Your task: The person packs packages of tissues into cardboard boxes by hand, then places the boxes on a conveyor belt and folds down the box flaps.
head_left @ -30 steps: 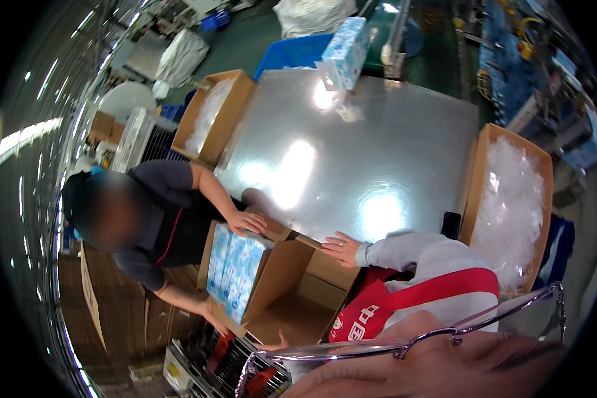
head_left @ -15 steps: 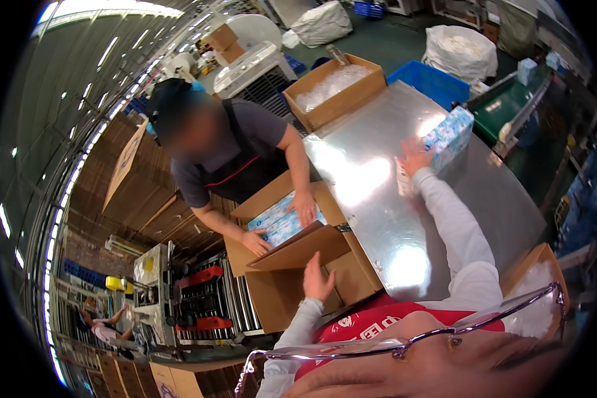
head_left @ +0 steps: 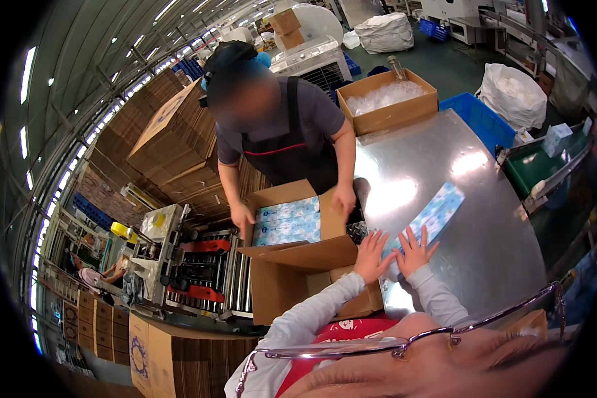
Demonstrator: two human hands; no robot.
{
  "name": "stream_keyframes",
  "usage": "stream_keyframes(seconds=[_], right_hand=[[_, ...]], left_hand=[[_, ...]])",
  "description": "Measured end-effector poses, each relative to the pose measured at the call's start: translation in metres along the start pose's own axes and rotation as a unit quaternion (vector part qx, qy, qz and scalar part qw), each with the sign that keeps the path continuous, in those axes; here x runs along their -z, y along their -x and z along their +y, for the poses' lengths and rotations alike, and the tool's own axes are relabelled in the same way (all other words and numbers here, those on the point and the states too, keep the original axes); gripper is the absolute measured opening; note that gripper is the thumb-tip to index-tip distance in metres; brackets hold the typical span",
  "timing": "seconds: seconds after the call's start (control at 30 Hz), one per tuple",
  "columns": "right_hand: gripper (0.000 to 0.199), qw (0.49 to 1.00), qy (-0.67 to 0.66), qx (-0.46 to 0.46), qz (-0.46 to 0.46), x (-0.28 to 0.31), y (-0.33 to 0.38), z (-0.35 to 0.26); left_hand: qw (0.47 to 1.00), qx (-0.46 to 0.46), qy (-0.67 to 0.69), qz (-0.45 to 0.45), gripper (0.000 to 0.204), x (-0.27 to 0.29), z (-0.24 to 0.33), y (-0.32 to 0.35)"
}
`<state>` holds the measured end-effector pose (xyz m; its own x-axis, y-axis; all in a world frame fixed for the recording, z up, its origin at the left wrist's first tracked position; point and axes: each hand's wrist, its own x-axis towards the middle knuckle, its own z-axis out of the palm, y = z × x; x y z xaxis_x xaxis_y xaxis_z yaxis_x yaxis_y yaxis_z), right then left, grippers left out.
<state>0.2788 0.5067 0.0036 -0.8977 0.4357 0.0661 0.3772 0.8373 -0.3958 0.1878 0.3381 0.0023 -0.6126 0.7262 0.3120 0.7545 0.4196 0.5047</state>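
A long blue-and-white patterned pack (head_left: 438, 209) lies slanted on the metal table, its near end under my hands. My right hand (head_left: 414, 253) is on that end with its fingers spread. Beside it, at the pack's left, my left hand (head_left: 373, 257) has its fingers stretched out. What lies under the palms is partly hidden. Left of my hands stands a cardboard box (head_left: 285, 292) with flaps up, its visible inner part bare. Just beyond it, another open carton (head_left: 278, 194) holds similar blue packs (head_left: 288, 222).
A co-worker (head_left: 298, 142) stands across from me, hands at the far carton's sides. The metal table (head_left: 491, 259) reaches right toward a green conveyor (head_left: 537, 166). At its far edge are a box of clear plastic (head_left: 391, 99) and a blue crate (head_left: 477, 123). Rollers (head_left: 235, 272) run left.
My right hand has come nearer and left with the pack. My left hand has moved from over the box to the table. The co-worker's hands have left the packs for the carton's sides.
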Motion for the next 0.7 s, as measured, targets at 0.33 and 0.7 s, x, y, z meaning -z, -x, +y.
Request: stream_keyframes(seconds=[0.33, 0.7], right_hand=[[0.063, 0.947, -0.231, -0.172, 0.140, -0.005, -0.158, 0.155], [0.059, 0.663, -0.689, -0.266, 0.121, -0.062, -0.164, 0.156]], left_hand=[[0.988, -0.054, -0.111, -0.096, 0.090, -0.028, 0.024, -0.024], [0.987, 0.023, -0.141, -0.072, 0.108, -0.045, 0.062, -0.064]])
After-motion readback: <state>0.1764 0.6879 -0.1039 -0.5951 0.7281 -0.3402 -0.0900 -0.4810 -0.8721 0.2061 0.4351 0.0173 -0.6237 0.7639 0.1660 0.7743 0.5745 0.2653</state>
